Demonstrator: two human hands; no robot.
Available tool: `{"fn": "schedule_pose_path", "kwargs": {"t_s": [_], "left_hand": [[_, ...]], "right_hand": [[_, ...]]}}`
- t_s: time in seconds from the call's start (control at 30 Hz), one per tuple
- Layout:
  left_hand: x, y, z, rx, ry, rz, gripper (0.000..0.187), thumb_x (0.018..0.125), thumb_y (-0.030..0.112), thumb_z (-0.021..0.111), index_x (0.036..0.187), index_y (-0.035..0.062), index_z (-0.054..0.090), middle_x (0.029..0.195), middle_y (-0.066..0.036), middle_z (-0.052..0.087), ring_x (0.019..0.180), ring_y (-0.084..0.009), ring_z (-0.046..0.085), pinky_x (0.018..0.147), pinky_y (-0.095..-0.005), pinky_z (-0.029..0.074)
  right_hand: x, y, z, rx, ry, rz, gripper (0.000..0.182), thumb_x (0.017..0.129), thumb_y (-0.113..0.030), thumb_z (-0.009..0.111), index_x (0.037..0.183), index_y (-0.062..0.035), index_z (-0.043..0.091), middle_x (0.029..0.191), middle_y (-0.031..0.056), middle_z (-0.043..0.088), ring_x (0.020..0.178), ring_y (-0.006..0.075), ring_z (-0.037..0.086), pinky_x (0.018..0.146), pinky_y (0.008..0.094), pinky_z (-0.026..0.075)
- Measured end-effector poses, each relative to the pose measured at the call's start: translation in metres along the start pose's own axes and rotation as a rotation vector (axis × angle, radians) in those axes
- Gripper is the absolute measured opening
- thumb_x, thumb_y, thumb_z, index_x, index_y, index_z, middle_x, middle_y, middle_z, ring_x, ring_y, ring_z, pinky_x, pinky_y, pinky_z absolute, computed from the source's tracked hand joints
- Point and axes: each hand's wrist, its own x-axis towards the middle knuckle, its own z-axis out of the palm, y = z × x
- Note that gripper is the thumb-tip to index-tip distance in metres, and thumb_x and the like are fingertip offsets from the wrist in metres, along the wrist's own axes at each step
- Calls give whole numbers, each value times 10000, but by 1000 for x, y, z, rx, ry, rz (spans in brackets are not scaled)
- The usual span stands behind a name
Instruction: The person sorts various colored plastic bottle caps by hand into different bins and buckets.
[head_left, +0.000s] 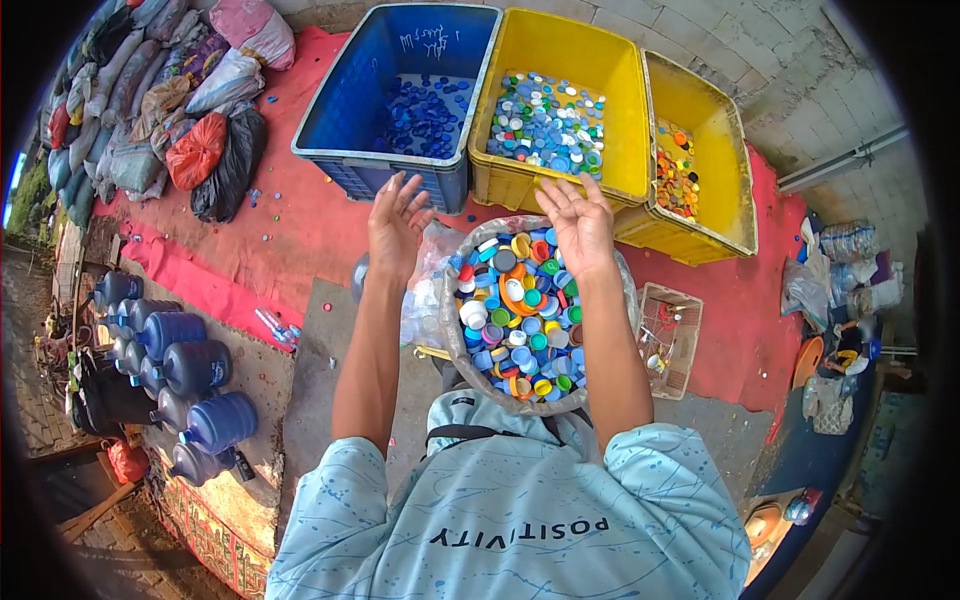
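My left hand is raised in front of the blue crate, palm showing, fingers spread, with nothing in it. Near the front of the middle yellow crate, my right hand is held up with fingers apart and nothing visible in them. Between my forearms stands an open sack full of mixed-colour plastic bottle caps. Blue caps lie in the blue crate. The middle crate contains mostly light-blue, white and green caps. Orange, yellow and red caps lie in the second yellow crate.
Large water jugs stand at the left, below piled filled bags. A plastic basket sits right of the sack. Clear plastic bags touch its left side. Loose caps dot the red floor covering. A block wall rises behind the crates.
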Motion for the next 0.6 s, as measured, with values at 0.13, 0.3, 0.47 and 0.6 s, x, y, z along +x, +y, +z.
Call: {"fn": "schedule_pose_path", "kwargs": {"t_s": [0.13,0.3,0.47,0.6], "left_hand": [[-60,-59,-34,391,46,19,283,881,102,612,1150,20,581,1032,-28,639,842,-100,551,766,-264,447],[-135,-105,-46,897,151,106,244,845,57,605,1087,21,609,995,-30,639,799,-94,513,685,-252,432],[-170,-125,-24,1198,167,414,283,806,101,693,1064,28,602,947,-58,598,879,-217,493,784,-356,414],[-162,-128,-5,1243,-19,466,358,776,107,698,1114,39,600,977,-70,616,935,-275,489,877,-426,354]], "right_hand": [[-60,0,-80,-152,188,-45,639,798,92,432,1415,68,270,1409,308,357,1228,369,495,1017,448,461],[-131,6,-139,-449,429,-74,423,849,25,501,1271,5,476,1161,148,590,942,173,601,796,305,513],[-152,20,-176,-746,466,-137,302,838,81,498,1117,-21,558,978,70,625,843,108,583,708,239,476],[-143,23,-167,-782,365,-152,245,834,95,521,1046,-12,582,925,60,616,855,102,572,749,232,465]]}}
